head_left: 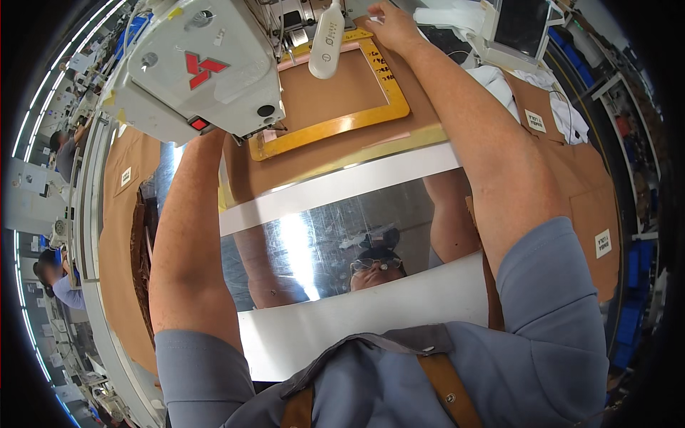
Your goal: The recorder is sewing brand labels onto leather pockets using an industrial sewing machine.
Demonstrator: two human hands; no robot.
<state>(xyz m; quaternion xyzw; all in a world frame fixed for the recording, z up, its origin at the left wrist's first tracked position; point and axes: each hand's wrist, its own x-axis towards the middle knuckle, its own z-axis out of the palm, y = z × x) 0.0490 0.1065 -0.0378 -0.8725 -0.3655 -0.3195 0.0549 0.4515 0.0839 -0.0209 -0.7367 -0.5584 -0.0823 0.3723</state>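
A yellow frame with a rectangular opening lies on brown fabric under the white sewing machine's head, with a white hanging part over it. My right hand is at the frame's far right corner, fingers curved and apart. My left forearm reaches up under the machine head at the left, which hides that hand. A pale strip and a shiny metal plate lie nearer me, reflecting my arms and face.
Brown pieces with white labels lie at left and right. A screen stands at top right beside white cloth. Blue bins are at far right. Two co-workers sit along benches at far left.
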